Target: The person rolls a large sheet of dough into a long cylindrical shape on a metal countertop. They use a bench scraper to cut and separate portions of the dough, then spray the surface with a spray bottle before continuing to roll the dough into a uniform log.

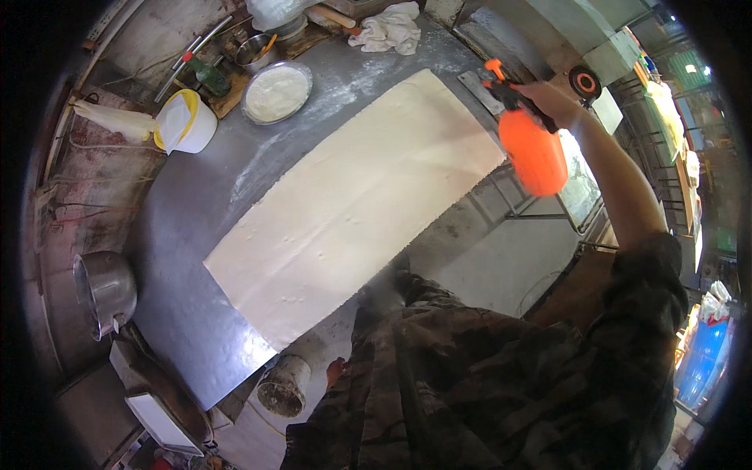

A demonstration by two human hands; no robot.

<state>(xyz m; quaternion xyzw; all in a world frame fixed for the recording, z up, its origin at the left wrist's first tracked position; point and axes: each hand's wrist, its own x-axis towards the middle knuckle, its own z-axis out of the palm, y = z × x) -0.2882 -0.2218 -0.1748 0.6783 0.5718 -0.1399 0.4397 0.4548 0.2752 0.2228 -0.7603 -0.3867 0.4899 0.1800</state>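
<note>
A wide rectangular sheet of dough (358, 205) lies flat across the metal worktable (176, 235), with small bubbles in its surface. My right hand (546, 103) grips the black handle of an orange pump spray bottle (533, 154), held tilted beyond the sheet's right end. Behind the bottle, a flat metal blade or scraper (480, 94) rests at the table's edge. My left hand (336, 371) hangs low beside my body, below the table's front edge; only a small part of it shows, and its fingers cannot be made out.
A bowl of flour (277, 93), a white tub with a yellow rim (194, 126), a green bottle (210, 77) and a cloth (389, 28) line the back. A metal pot (108, 294) stands at left. A dirty bucket (284, 385) is below the front edge.
</note>
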